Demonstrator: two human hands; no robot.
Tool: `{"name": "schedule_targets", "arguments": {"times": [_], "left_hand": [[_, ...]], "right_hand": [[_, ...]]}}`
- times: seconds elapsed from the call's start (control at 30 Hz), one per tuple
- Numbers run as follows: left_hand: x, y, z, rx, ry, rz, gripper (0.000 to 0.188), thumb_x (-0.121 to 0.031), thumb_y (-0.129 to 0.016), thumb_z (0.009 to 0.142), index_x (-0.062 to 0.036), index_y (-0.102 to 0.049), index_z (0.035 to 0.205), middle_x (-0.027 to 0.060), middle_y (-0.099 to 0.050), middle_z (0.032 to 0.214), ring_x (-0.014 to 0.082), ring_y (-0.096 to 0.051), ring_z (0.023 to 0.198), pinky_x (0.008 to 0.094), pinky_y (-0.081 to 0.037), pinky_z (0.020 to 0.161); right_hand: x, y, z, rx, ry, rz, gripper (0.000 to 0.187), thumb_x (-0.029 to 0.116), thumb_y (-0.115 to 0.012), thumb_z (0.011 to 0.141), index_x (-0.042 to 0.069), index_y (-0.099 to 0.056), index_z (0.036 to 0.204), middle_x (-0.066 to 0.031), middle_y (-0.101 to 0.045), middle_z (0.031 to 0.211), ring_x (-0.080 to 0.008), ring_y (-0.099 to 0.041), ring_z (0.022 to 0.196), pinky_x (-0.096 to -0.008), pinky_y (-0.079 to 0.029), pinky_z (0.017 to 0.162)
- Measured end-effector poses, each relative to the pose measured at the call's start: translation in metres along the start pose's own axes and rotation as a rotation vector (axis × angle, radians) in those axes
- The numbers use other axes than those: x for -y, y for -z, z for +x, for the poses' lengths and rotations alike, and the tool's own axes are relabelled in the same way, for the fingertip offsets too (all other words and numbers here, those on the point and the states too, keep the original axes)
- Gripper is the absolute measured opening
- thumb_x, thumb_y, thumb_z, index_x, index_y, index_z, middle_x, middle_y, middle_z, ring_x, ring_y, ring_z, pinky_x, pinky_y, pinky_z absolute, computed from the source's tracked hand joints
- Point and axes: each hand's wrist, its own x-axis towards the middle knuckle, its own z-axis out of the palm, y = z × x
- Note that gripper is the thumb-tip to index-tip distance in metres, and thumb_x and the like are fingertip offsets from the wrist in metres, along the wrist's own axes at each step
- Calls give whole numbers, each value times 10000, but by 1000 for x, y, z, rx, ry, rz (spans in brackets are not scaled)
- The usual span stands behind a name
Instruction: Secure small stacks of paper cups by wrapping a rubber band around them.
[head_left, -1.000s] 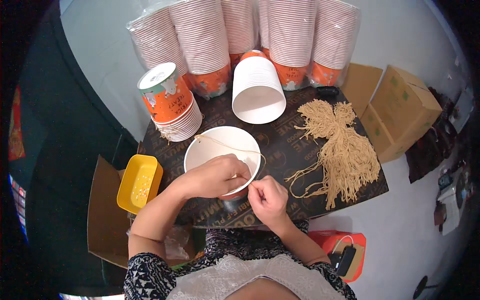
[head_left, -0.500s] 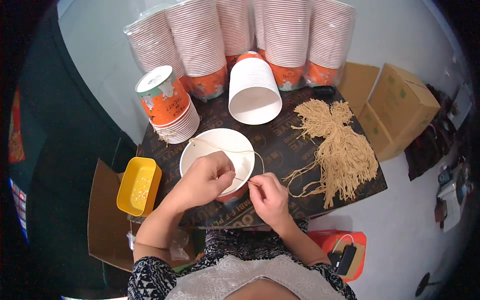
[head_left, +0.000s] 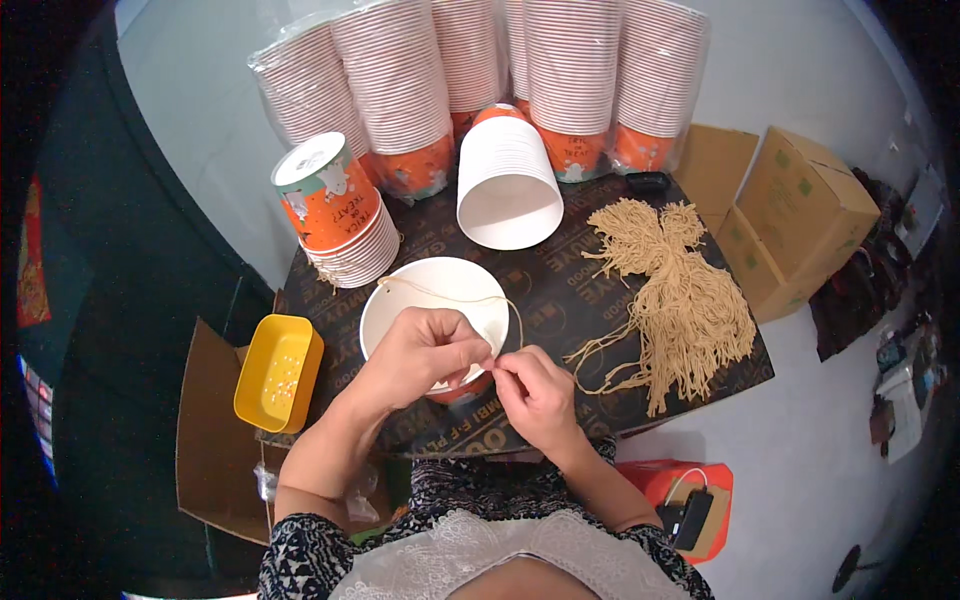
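Observation:
A round paper bucket [head_left: 395, 320], white inside and orange outside, stands mouth up near the table's front edge. A tan cord [head_left: 450, 299] runs from the far left of its rim across the mouth, then bends down on the right to my fingers. My left hand [head_left: 430, 350] reaches over the bucket, thumb and forefinger pinched at the near right rim. Right beside it, my right hand [head_left: 537, 395] is also closed, pinching the cord outside the rim. The fingertips of both hands nearly meet, and the cord's end between them is hidden.
A bundle of tan cords [head_left: 690, 310] lies on the right of the dark table [head_left: 560, 290]. Stacked buckets [head_left: 345, 235] stand at left, a nested white stack [head_left: 510, 190] lies behind, and tall wrapped stacks [head_left: 390, 90] line the back. A yellow tray [head_left: 280, 375] holds small pale pieces.
My left hand has moved right, from over the bucket's mouth to the near right rim, and its fingertips now come close to those of my right hand. The bucket stays put.

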Motion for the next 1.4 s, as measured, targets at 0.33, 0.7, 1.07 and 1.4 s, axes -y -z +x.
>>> {"name": "schedule_targets", "arguments": {"times": [0.33, 0.7, 1.07, 1.4], "left_hand": [[1, 0, 3, 47, 31, -54, 79, -23, -696, 874, 24, -674, 933, 17, -669, 831, 56, -600, 744, 208, -490, 654], [9, 0, 19, 121, 7, 37, 64, -40, -684, 885, 20, -668, 898, 10, -630, 761, 49, -536, 639, 214, -428, 559], [11, 1, 22, 175, 11, -131, 24, 24, -630, 840, 17, -618, 859, 45, -633, 781, 84, -555, 640, 225, -437, 560], [13, 0, 22, 198, -11, -167, 47, 40, -623, 807, 7, -604, 834, 42, -628, 780, 83, -558, 653, 223, -439, 576]], "right_hand": [[9, 31, 30, 25, 62, 41, 287, -89, -624, 830, -7, -597, 1103, -129, -616, 851, -259, -631, 713, -338, -500, 612], [4, 18, 69, 169, 285, 170, 251, -98, -644, 805, 1, -620, 1034, -115, -647, 867, -280, -638, 757, -365, -523, 693], [-12, 34, 62, 240, 274, 72, 232, -96, -577, 732, -37, -587, 956, -208, -541, 1218, -393, -546, 1118, -448, -468, 938], [-9, 30, 57, 271, 174, 164, 213, -56, -620, 772, -27, -592, 981, -209, -551, 1261, -386, -533, 1170, -442, -427, 1003]]}}
